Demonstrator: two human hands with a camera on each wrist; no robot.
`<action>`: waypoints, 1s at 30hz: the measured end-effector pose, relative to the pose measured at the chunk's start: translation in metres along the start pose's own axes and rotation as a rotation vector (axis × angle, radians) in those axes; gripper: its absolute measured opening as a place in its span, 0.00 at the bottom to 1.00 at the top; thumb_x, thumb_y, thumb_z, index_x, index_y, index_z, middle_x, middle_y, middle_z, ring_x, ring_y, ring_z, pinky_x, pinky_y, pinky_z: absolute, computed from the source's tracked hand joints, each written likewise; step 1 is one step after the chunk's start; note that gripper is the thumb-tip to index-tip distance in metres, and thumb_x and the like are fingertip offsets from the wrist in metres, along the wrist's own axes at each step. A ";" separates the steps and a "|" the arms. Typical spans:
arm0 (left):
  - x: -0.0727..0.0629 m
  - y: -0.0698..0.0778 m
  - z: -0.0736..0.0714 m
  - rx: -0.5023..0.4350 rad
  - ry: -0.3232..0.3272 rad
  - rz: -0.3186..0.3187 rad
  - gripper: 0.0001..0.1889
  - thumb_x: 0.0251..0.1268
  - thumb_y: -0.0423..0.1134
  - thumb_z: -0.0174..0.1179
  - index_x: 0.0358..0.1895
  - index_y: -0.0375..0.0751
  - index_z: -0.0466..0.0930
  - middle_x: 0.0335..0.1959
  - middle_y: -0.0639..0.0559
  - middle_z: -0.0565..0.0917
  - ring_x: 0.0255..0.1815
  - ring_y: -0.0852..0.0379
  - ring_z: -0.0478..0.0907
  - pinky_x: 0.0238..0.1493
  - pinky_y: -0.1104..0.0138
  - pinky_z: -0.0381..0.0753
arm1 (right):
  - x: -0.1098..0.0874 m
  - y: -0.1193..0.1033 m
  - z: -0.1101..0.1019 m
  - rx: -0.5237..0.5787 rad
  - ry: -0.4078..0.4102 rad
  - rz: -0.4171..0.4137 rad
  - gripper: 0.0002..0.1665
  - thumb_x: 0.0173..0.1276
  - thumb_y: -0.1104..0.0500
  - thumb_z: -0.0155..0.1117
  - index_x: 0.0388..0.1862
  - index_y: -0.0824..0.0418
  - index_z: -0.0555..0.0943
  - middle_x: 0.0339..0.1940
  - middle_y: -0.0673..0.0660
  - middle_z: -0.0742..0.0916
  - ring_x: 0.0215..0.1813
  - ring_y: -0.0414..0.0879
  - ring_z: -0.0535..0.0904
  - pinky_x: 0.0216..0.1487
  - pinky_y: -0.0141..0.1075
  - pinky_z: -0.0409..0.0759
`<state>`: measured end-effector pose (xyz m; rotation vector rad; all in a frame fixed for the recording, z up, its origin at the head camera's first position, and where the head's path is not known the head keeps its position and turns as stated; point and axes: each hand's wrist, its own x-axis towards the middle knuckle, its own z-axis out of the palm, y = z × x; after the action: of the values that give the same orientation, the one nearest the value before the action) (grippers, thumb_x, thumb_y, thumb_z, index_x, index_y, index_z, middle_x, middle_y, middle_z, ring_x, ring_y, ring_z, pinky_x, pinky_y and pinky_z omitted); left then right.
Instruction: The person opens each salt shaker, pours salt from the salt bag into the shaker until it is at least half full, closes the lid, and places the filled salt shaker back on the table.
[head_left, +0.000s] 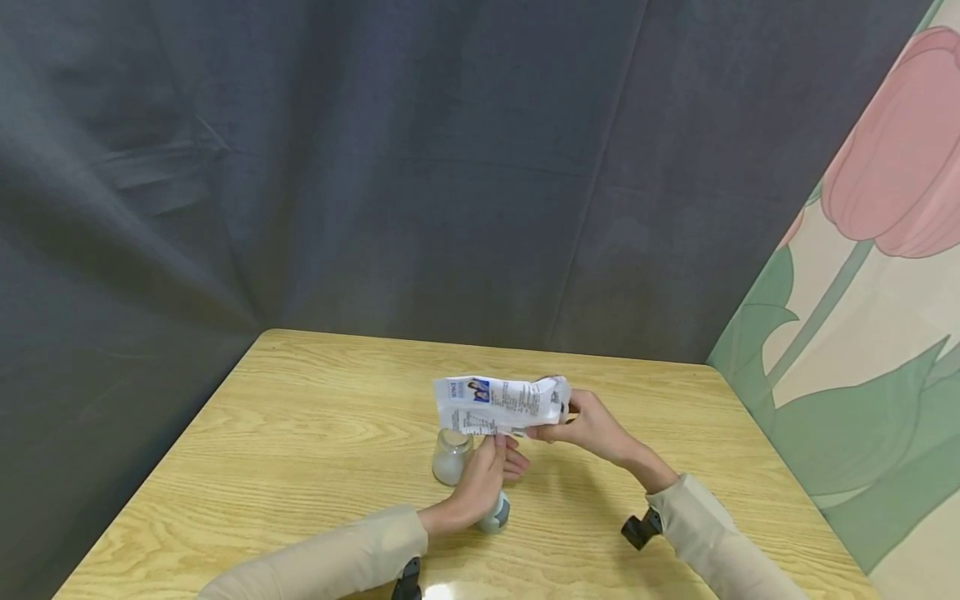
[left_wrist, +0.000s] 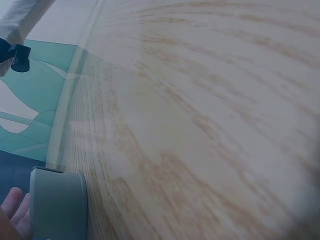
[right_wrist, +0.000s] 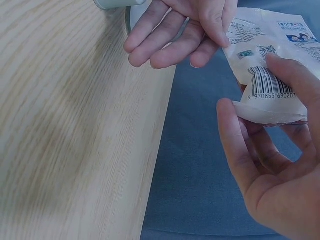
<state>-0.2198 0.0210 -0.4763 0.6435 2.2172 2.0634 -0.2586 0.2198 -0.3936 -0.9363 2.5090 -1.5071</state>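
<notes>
I see the right hand [head_left: 597, 429] pinching the packet [head_left: 501, 404]. The left hand [head_left: 482, 481], fingers extended, partly hides a pale container [head_left: 494, 517].

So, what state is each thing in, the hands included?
White packet: held above the table, wrinkled; opened or sealed, unclear.
Glass jar: upright on the table; lid unclear.
Pale green container: on the table.
Right hand: gripping the packet.
Left hand: fingers extended, thumb at the packet's edge.

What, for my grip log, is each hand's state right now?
Left hand: open, fingers extended, thumb at the edge of the white packet.
Right hand: closed, holding the white packet between thumb and fingers.
</notes>
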 end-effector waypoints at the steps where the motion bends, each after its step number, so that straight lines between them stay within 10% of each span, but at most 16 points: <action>1: 0.000 0.000 0.000 -0.003 0.000 0.000 0.20 0.85 0.39 0.26 0.50 0.27 0.67 0.38 0.40 0.82 0.43 0.36 0.82 0.47 0.62 0.87 | 0.000 0.000 0.000 0.000 0.000 0.001 0.26 0.60 0.63 0.76 0.58 0.58 0.80 0.51 0.54 0.87 0.46 0.48 0.85 0.40 0.42 0.88; 30: 0.002 0.001 0.000 -0.013 0.003 -0.014 0.19 0.85 0.38 0.27 0.50 0.29 0.67 0.37 0.40 0.82 0.43 0.38 0.83 0.46 0.64 0.87 | 0.000 -0.002 0.000 -0.010 0.005 0.002 0.27 0.60 0.62 0.76 0.59 0.57 0.80 0.52 0.54 0.86 0.47 0.48 0.85 0.40 0.41 0.88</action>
<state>-0.2213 0.0215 -0.4750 0.6227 2.2021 2.0721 -0.2578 0.2195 -0.3923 -0.9318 2.5225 -1.4997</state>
